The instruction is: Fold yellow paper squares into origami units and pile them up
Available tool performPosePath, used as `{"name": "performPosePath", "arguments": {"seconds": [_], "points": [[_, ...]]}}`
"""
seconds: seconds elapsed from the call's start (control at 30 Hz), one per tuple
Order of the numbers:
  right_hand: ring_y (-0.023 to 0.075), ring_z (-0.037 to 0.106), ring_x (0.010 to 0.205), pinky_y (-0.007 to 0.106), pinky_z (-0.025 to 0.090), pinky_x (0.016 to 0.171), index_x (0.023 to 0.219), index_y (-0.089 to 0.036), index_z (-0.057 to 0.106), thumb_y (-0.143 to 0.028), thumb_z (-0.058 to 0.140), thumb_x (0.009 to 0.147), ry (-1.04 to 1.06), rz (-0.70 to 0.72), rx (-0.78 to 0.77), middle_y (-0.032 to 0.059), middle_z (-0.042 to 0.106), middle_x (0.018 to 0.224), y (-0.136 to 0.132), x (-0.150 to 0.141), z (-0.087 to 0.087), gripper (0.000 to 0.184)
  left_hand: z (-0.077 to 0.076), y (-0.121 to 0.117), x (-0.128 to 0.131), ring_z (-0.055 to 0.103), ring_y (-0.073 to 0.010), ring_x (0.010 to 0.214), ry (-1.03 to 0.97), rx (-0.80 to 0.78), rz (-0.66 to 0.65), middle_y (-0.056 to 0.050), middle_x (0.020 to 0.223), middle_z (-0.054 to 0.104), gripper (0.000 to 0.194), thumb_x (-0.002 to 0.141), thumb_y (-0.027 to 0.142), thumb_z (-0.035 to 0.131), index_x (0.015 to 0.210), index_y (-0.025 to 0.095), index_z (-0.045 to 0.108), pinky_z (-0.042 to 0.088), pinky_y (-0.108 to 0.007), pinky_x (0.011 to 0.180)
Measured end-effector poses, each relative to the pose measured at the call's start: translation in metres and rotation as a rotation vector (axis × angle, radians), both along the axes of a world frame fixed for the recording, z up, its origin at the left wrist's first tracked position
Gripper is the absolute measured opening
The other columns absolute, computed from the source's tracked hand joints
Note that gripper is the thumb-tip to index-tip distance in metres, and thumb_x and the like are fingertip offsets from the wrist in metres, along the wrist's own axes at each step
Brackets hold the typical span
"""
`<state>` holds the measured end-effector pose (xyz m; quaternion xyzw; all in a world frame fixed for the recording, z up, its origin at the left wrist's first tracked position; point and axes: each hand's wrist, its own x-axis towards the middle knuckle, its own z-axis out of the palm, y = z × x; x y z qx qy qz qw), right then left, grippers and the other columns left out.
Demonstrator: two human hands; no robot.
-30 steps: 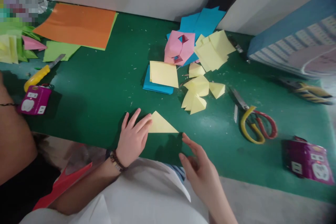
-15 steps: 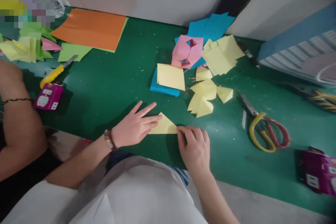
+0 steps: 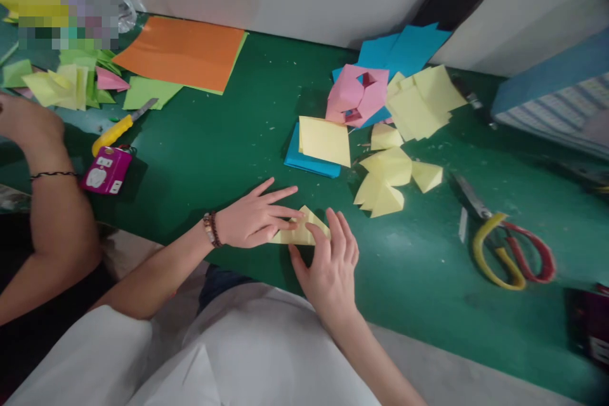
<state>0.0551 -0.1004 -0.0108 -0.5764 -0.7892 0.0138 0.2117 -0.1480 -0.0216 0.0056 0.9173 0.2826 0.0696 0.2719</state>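
A pale yellow folded paper triangle lies flat near the front edge of the green table, its peak pointing away from me. Resting on its left side is my left hand, fingers spread out and gripping nothing. My right hand arches over the paper's right part. Its index fingertip touches the paper, while the thumb sits apart at the bottom edge. The fingers partly cover the triangle. Beyond it, a yellow paper square lies on a blue paper stack. Several folded yellow pieces lie to the right.
Scissors with red and yellow handles lie at right. A pink folded paper shape stands farther back beside yellow sheets. At left are a yellow-handled cutter, a purple box, orange paper and another person's arm.
My right hand has moved left from the triangle's right corner onto the paper, its thumb and index finger now apart. My left hand stays on the paper. The view has shifted slightly left.
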Motion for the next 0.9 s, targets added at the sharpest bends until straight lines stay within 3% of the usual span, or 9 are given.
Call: {"name": "performPosePath", "arguments": {"seconds": [0.13, 0.37, 0.67, 0.9], "points": [[0.0388, 0.033, 0.139, 0.058, 0.035, 0.106, 0.126, -0.013, 0.046, -0.033, 0.059, 0.086, 0.064, 0.007, -0.017, 0.0236, 0.039, 0.145, 0.004, -0.008, 0.002, 0.046, -0.003, 0.000, 0.000, 0.013, -0.0231, 0.149, 0.010, 0.025, -0.001, 0.010, 0.144, 0.048, 0.048, 0.090, 0.017, 0.035, 0.127, 0.033, 0.060, 0.004, -0.056, 0.121], [0.0403, 0.033, 0.139, 0.062, 0.034, 0.105, 0.127, -0.014, 0.047, -0.026, 0.054, 0.089, -0.001, -0.040, 0.015, 0.0234, 0.039, 0.146, 0.009, 0.011, -0.001, 0.040, -0.004, -0.001, 0.000, 0.016, -0.0235, 0.148, -0.013, 0.024, 0.005, 0.009, 0.142, 0.051, 0.048, 0.089, 0.015, 0.036, 0.126, 0.033, 0.060, 0.005, -0.058, 0.120], [0.0377, 0.027, 0.143, 0.060, 0.032, 0.108, 0.137, -0.017, 0.042, -0.024, 0.055, 0.088, 0.043, 0.061, -0.029, 0.0192, 0.031, 0.153, 0.005, -0.021, -0.004, 0.052, -0.003, -0.001, 0.003, 0.019, -0.0214, 0.147, -0.023, 0.023, 0.036, 0.007, 0.139, 0.055, 0.047, 0.089, 0.013, 0.038, 0.127, 0.032, 0.059, 0.007, -0.056, 0.121], [0.0383, 0.025, 0.143, 0.059, 0.031, 0.109, 0.135, -0.014, 0.043, -0.040, 0.060, 0.087, 0.053, 0.109, -0.045, 0.0231, 0.034, 0.150, 0.005, -0.027, -0.003, 0.057, -0.003, -0.002, 0.003, 0.019, -0.0222, 0.147, -0.031, 0.023, 0.035, 0.005, 0.141, 0.053, 0.045, 0.090, 0.015, 0.039, 0.129, 0.029, 0.058, 0.008, -0.056, 0.121]]}}
